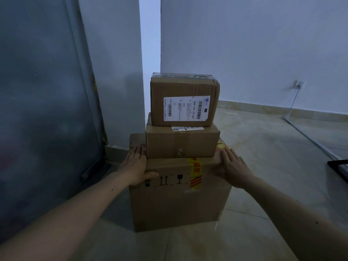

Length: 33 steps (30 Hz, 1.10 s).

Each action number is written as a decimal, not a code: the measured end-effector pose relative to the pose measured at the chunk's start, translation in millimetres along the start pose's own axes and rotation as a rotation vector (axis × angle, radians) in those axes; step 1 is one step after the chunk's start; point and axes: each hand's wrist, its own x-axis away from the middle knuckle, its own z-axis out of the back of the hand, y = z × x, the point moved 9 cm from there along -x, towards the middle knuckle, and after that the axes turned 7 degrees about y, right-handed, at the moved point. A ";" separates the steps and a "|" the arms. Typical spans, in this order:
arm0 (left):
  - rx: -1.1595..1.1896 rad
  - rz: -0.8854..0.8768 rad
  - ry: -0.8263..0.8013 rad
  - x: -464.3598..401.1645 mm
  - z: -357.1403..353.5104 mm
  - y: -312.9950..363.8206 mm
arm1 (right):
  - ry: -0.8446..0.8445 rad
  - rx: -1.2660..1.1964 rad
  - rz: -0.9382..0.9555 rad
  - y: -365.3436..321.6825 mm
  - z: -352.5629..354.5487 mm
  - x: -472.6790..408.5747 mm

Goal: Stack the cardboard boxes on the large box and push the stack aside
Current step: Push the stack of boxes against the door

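A large cardboard box [177,202] with yellow tape stands on the tiled floor. A middle box [181,142] lies on its top, and a small box [183,100] with a white shipping label rests on that. My left hand [136,166] clasps the large box's top left front corner, fingers flat on top and thumb on the front face. My right hand [232,167] presses on the top right front corner, fingers spread over the edge.
A grey door [43,110] is close on the left and a wall corner [150,53] stands just behind the stack. Open tiled floor [273,157] lies to the right. A wall socket with a cable [298,85] and a dark frame [339,166] are at far right.
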 end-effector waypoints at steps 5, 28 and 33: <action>0.010 0.008 0.025 2.6 -0.1 -1.8 | 0.081 -0.008 -0.040 -5.7 0.9 -0.5; -0.044 0.329 -0.010 96.5 15.4 -146.3 | 0.052 -0.113 0.283 -186.2 -4.6 -47.1; -0.044 0.464 -0.045 125.5 17.3 -184.4 | 0.037 -0.131 0.427 -248.5 -2.6 -63.5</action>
